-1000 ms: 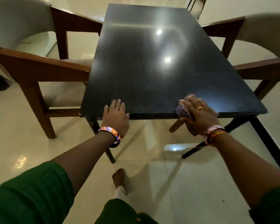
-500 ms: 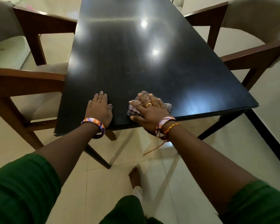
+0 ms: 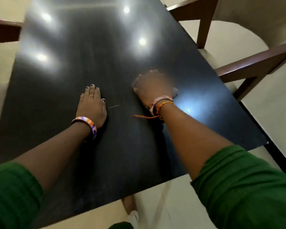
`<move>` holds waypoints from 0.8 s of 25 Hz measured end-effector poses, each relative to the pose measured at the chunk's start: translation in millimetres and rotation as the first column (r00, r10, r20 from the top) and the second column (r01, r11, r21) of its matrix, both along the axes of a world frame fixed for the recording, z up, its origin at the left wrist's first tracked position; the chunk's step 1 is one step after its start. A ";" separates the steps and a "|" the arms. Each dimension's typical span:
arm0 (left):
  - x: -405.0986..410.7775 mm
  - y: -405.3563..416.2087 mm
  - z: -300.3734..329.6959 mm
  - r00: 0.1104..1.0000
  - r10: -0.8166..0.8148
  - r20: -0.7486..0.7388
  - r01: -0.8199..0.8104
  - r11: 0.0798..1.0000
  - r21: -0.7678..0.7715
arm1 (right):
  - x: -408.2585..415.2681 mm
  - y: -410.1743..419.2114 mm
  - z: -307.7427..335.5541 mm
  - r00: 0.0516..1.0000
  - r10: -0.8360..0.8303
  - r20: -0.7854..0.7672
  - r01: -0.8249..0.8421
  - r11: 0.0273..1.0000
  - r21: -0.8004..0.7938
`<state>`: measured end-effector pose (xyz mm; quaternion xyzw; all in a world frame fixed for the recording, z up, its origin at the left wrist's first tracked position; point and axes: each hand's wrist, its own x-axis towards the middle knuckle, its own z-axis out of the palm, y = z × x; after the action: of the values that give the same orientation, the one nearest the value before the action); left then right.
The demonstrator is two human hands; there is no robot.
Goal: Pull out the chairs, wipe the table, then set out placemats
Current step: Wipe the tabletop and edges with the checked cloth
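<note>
Your flat, open left hand (image 3: 91,105) braces the black table (image 3: 59,76) while your blurred right hand (image 3: 151,87) bunches a barely visible cloth (image 3: 175,92), whose dangling wrist thread (image 3: 144,116) could drag dirt back over wiped areas.

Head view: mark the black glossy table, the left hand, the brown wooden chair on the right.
black glossy table (image 3: 82,52), head view, bare top
left hand (image 3: 92,105), head view, back of hand
brown wooden chair (image 3: 254,63), head view, armrest

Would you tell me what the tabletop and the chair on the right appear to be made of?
Tabletop: dark, glossy, probably lacquered wood; it mirrors ceiling lights and shows faint grain. Chair: brown wooden frame with pale, matte padding, probably fabric.
</note>
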<state>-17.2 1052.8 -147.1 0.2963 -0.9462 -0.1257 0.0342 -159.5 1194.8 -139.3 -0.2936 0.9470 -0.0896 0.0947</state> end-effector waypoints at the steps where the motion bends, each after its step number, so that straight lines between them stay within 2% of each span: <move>1: -18.3 8.0 -0.1 0.999 -0.046 -0.007 0.046 0.999 0.006 | -22.7 23.0 1.0 0.995 -0.100 0.002 0.100 0.995 0.005; 5: -74.8 54.5 -2.8 0.963 -0.267 -0.012 0.267 0.964 -0.002 | -76.3 125.8 7.1 0.904 -0.427 -0.003 0.425 0.901 0.085; 8: -99.3 99.6 -5.2 0.905 -0.426 -0.018 0.426 0.905 0.007 | -69.6 185.8 5.9 0.828 -0.556 -0.069 0.560 0.825 0.080; 14: -119.8 196.0 -5.1 0.797 -0.604 0.002 0.604 0.797 0.019 | -4.3 268.1 -0.5 0.791 -0.579 -0.197 0.593 0.805 0.011; 17: -119.4 230.4 -4.7 0.792 -0.609 0.037 0.609 0.793 0.018 | 16.5 297.1 -7.3 0.798 -0.566 -0.206 0.559 0.824 -0.095; 20: -116.0 253.2 -3.5 0.809 -0.587 0.033 0.587 0.810 0.014 | 16.2 314.7 -13.6 0.829 -0.527 -0.187 0.516 0.850 -0.108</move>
<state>-133.2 1306.1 -150.7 -0.0078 -0.9917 -0.1262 -0.0237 -143.3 1509.5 -152.9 -0.0341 0.9930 -0.1055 -0.0414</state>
